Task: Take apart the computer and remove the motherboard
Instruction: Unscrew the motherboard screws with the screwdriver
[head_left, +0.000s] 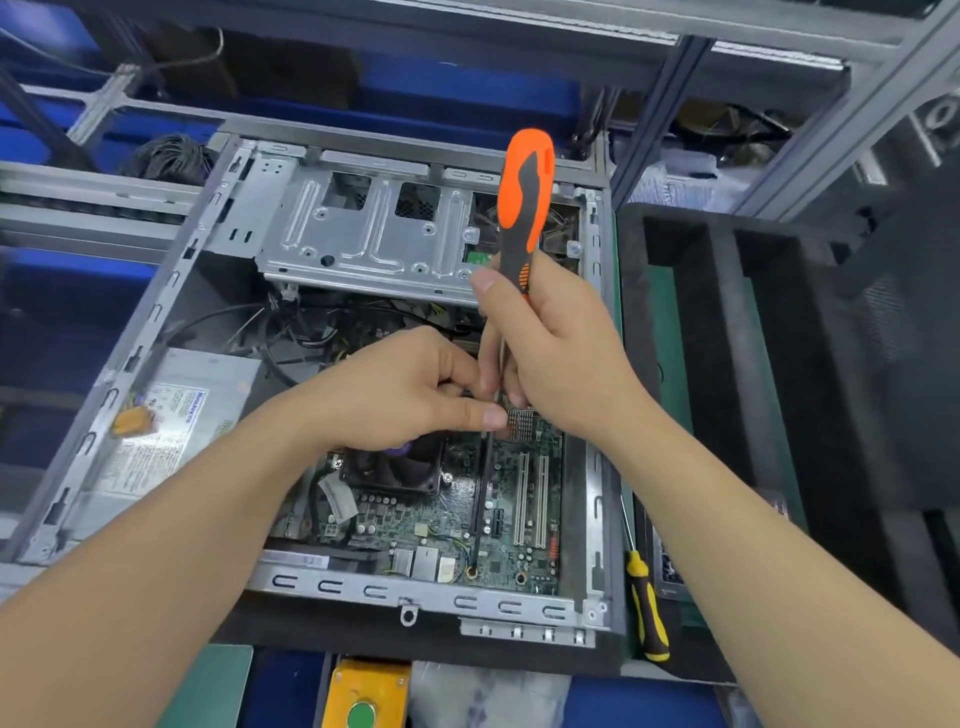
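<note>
An open computer case lies on its side, and the green motherboard shows in its near right part. My right hand grips the lower end of a long orange-and-grey screwdriver. Its dark shaft runs down to a screw hole at the board's near edge. My left hand is curled, with the thumb and fingers pinching the shaft just above the board. A black CPU fan sits under my left hand, partly hidden.
A silver power supply fills the case's left side, and a metal drive cage sits at the far end with black cables below it. A yellow-and-black screwdriver lies right of the case. A black foam tray stands further right.
</note>
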